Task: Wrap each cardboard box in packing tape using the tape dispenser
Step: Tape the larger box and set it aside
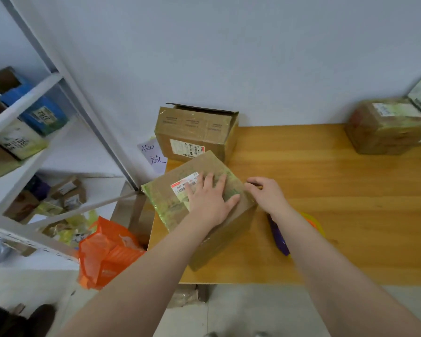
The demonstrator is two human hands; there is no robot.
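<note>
A cardboard box [225, 239] with greenish tape over its top and a white label sits at the left end of the wooden table [338, 195]. My left hand [209, 198] lies flat on the box's top, fingers spread and pressing down. My right hand [267, 193] is at the box's right upper edge, its fingertips touching that edge; nothing shows in its grip. The tape dispenser [278, 235], with a purple handle and an orange-yellow roll, lies on the table, partly hidden under my right forearm.
An open-topped cardboard box [195, 132] stands against the wall just behind. Taped boxes [384, 130] are stacked at the table's far right. A metal shelf [22, 105] with packages stands to the left. An orange bag [107, 249] hangs off the table's left.
</note>
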